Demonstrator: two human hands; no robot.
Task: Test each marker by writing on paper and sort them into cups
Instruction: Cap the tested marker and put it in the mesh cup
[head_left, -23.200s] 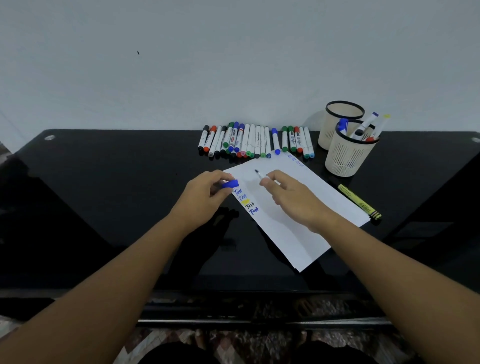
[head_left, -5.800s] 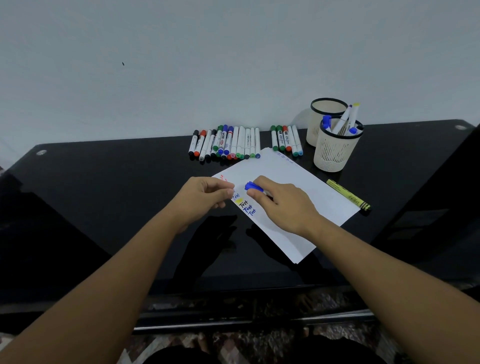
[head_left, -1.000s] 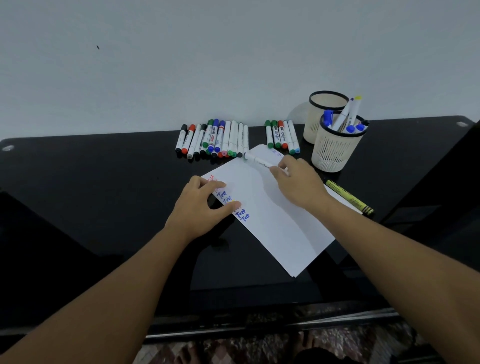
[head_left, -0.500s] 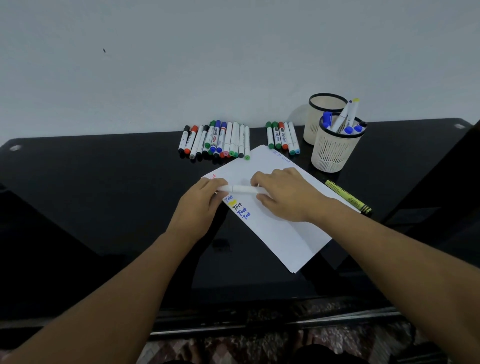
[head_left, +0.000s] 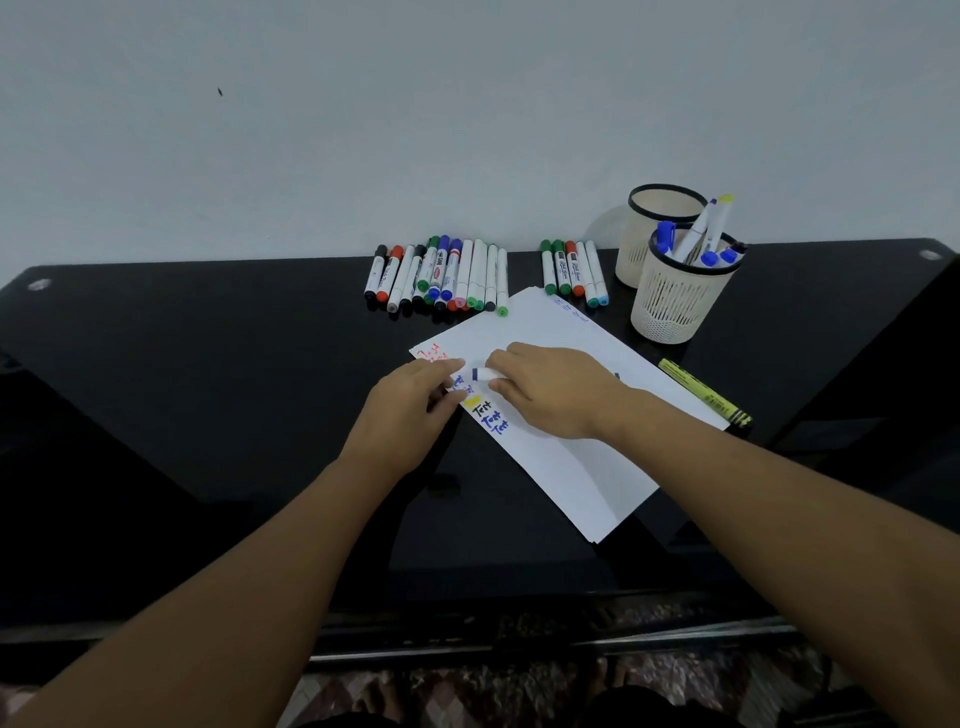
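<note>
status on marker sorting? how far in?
Early. Done: several markers stand in the front cup; "Test" marks on the paper. In hand: right hand grips a white marker, left hand at its tip end. Left: two rows unsorted; rear cup looks empty.

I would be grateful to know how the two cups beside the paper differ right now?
The front cup holds several markers sticking above its rim; no markers rise above the rim of the back cup. The front cup stands nearer the paper and partly hides the back cup. Both are cream, slotted, black-rimmed and upright.
</note>
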